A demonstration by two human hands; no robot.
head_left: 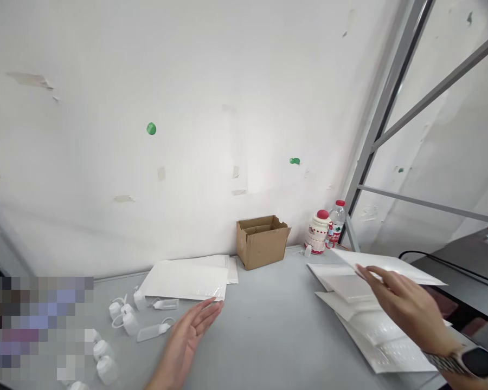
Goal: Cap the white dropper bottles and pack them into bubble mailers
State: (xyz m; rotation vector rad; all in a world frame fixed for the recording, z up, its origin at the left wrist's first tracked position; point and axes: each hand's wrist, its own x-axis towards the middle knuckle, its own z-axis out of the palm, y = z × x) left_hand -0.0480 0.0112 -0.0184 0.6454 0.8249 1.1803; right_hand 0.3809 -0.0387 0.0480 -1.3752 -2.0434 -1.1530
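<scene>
My right hand (406, 309), with a watch on its wrist, pinches the edge of a white bubble mailer (390, 265). This mailer is raised over a loose pile of white bubble mailers (374, 330) at the right side of the table. My left hand (191, 330) hovers with fingers stretched out and thumb side up, nothing in it. Just beyond its fingertips are more white mailers (187, 276), lying flat near the wall. Small white squeeze bottles (152, 331) with tethered caps lie or stand to the left of that hand.
An open cardboard box (264, 249) stands against the wall. Right of it are a cream jar with a red lid (319, 233) and a clear plastic bottle (338, 219). A grey metal frame (374, 146) rises at the right. The left corner is pixelated.
</scene>
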